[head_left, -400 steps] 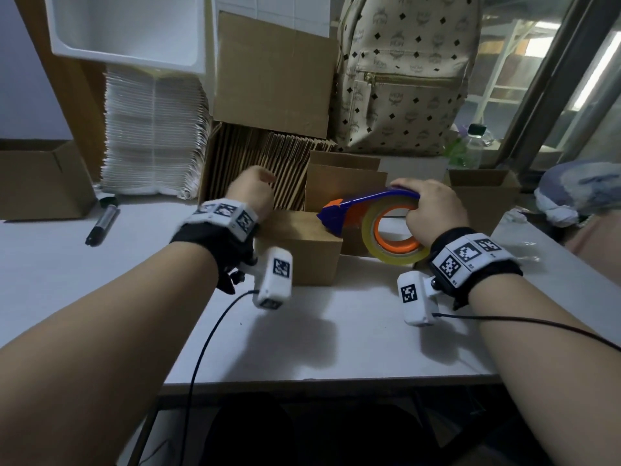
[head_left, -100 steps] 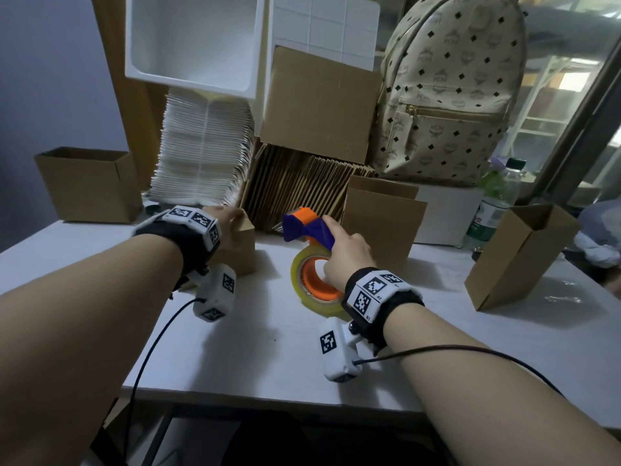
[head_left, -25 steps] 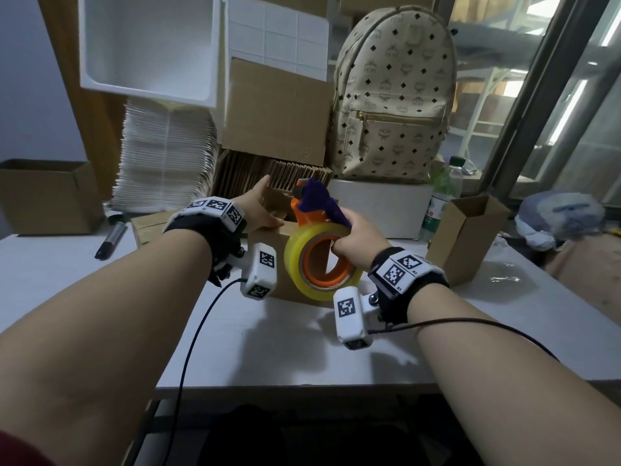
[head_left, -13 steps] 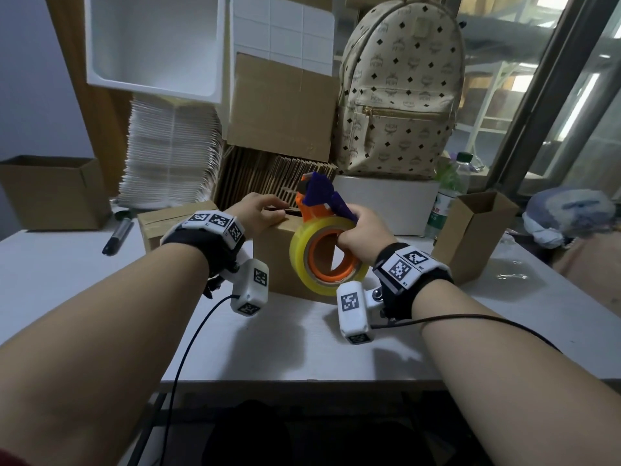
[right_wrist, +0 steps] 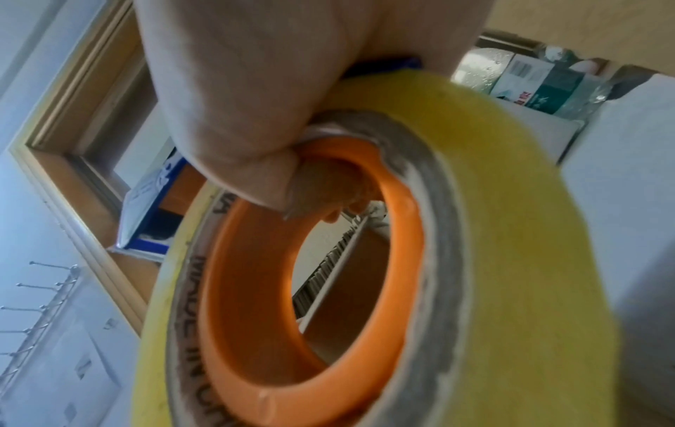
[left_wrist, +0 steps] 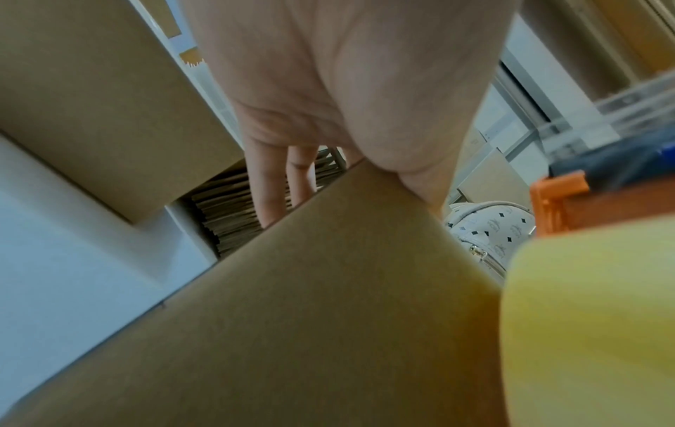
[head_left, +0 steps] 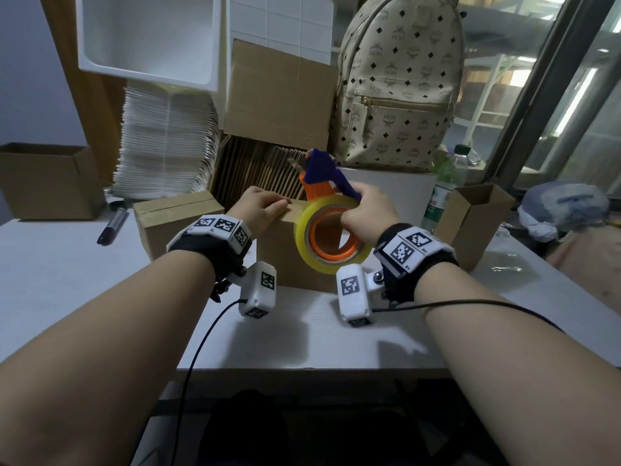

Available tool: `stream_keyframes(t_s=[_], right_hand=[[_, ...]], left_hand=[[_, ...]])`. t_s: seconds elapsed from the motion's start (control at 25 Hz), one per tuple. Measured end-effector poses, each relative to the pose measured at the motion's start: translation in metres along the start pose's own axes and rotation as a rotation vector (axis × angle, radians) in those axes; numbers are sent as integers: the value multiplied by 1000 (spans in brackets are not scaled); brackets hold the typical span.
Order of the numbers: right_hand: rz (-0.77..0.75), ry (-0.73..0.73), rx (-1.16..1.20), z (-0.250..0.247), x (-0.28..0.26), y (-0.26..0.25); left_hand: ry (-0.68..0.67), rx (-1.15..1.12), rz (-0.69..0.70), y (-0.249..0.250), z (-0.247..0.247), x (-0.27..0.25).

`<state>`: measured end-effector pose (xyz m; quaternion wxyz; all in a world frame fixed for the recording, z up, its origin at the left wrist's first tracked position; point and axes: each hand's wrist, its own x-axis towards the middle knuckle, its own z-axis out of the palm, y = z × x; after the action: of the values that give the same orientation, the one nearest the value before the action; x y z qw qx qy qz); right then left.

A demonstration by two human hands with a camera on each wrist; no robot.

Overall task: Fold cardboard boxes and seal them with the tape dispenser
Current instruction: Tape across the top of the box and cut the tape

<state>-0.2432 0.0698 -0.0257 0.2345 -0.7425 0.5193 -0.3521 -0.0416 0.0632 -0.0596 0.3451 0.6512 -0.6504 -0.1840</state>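
The brown cardboard box being sealed [head_left: 285, 253] stands on the white table [head_left: 67, 264], near its middle. The left hand [head_left: 258, 210] rests flat on the box's top near the left edge, fingers extended and pressing down; the left wrist view shows the fingers [left_wrist: 270, 185] straight over the far edge of the box [left_wrist: 292, 317].

The right hand [head_left: 366, 213] grips the tape dispenser with the blue handle and orange hub [head_left: 329, 213], fingers curled through the hub and thumb over the handle. The dispenser carries a roll of yellowish clear tape [head_left: 332, 237] and is held upright against the top right of the box, its blue cutter end raised above the box top. In the right wrist view the curled fingers [right_wrist: 328, 185] sit inside the orange hub [right_wrist: 255, 289].

Containers:
- A second closed brown cardboard box [head_left: 174, 220] stands just left of the first, a seam line along its top.
- An open brown cardboard box [head_left: 47, 183] stands at the far left of the table; its contents cannot be seen.
- A small open upright brown carton [head_left: 477, 220] stands to the right; its interior is not visible.
- A row of flattened cardboard blanks [head_left: 255, 173] stands on edge behind the boxes.
- A white plastic tray [head_left: 148, 38] leans above a stack of white padded sheets [head_left: 168, 142].

A black marker [head_left: 112, 223] lies on the table at left. A beige patterned backpack [head_left: 396, 82] and a plastic bottle with a green label [head_left: 443, 190] stand at the rear.
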Motion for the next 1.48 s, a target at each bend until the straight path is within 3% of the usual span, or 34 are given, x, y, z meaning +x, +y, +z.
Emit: stream_keyframes(t_s=[0.12, 0.32, 0.52, 0.72, 0.96, 1.08, 1.2, 1.32, 1.48], right_hand=[[-17, -47, -27, -5, 5, -14], [58, -251, -204, -17, 14, -23], [53, -347, -346, -17, 20, -28], [107, -369, -395, -18, 23, -32], [66, -293, -395, -19, 21, -42], [-10, -123, -388, -27, 19, -56], [-162, 53, -561, -36, 23, -69], [-228, 7, -855, -33, 27, -72], [-278, -9, -1016, -24, 37, -72]], left_hand=[[12, 47, -1, 8, 2, -1], [-38, 1, 17, 13, 1, -6], [-120, -459, -107, 2, -7, -13], [0, -219, 63, 3, 0, -15], [-22, -73, 91, 2, 8, -19], [-15, -90, 83, 3, 9, -18], [17, -280, 38, 4, 6, -19], [46, -366, -23, 4, 8, -21], [89, -443, -35, 1, 14, -19]])
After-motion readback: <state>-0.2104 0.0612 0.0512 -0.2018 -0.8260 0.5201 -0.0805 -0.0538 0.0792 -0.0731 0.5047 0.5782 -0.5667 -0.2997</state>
